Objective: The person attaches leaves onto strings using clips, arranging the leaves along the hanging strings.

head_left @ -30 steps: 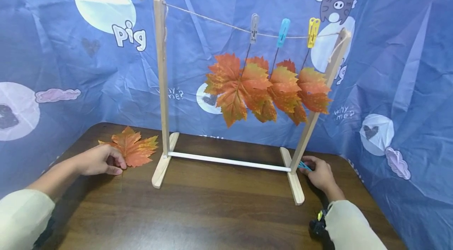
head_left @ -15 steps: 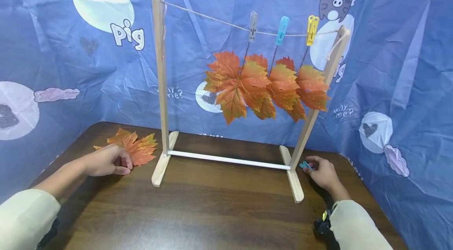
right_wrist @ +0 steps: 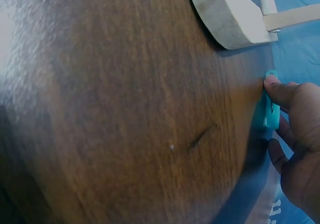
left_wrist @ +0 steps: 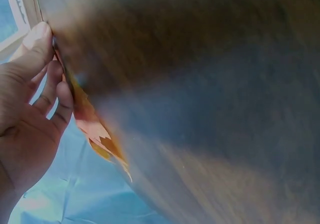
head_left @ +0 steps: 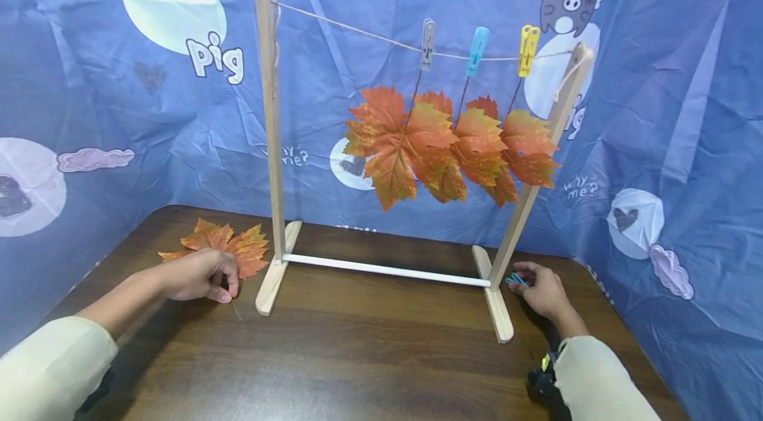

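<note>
At the table's left, my left hand (head_left: 205,275) pinches the thin stem of an orange maple leaf (head_left: 247,252); the leaf spreads behind the fingers, partly hidden by them. In the left wrist view the leaf (left_wrist: 95,129) shows edge-on past the fingertips. Beside the rack's right foot, my right hand (head_left: 541,290) holds a blue clothespin (head_left: 516,280) between thumb and fingers, low at the tabletop. The right wrist view shows the thumb on this clothespin (right_wrist: 272,104). From the rack's string hang orange leaves (head_left: 402,143) by their stems, under grey (head_left: 427,44), blue (head_left: 477,51) and yellow clothespins (head_left: 528,50).
A wooden rack with a left post (head_left: 271,123), a right post (head_left: 539,169) and a white crossbar (head_left: 387,270) stands between the hands on the brown table (head_left: 357,355). Blue printed cloth (head_left: 149,110) surrounds the table's back and sides.
My left hand has shifted right, toward the rack's left foot, and the leaf has turned and moved slightly with it. My right hand has drawn the blue clothespin slightly away from the right post.
</note>
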Motion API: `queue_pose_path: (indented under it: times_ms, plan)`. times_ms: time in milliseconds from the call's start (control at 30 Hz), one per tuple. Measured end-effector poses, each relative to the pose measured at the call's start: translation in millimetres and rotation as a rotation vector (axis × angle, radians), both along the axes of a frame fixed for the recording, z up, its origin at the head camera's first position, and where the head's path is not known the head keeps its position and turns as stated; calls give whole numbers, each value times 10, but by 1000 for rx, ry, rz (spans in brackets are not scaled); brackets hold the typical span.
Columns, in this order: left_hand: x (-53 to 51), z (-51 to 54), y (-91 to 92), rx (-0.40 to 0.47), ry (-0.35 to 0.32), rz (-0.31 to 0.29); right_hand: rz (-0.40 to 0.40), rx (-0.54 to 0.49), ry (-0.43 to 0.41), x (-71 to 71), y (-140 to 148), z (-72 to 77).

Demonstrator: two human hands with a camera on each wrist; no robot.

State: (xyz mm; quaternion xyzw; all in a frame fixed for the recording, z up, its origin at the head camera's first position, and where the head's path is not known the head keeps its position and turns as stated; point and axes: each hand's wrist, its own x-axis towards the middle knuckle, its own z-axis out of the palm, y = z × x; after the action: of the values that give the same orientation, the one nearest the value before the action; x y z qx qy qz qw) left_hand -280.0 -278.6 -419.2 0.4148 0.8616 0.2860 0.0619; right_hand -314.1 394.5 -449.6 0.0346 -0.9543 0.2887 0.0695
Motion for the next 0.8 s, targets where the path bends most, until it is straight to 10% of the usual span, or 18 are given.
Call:
queue_pose_path:
  times_ms: [333,800]
  plan:
    - [-14,-52,12,-9,58,-34,31,17,33,61,5,18]
    - [90,109,148,77,-73,35,137,87,-25,192,-24,226]
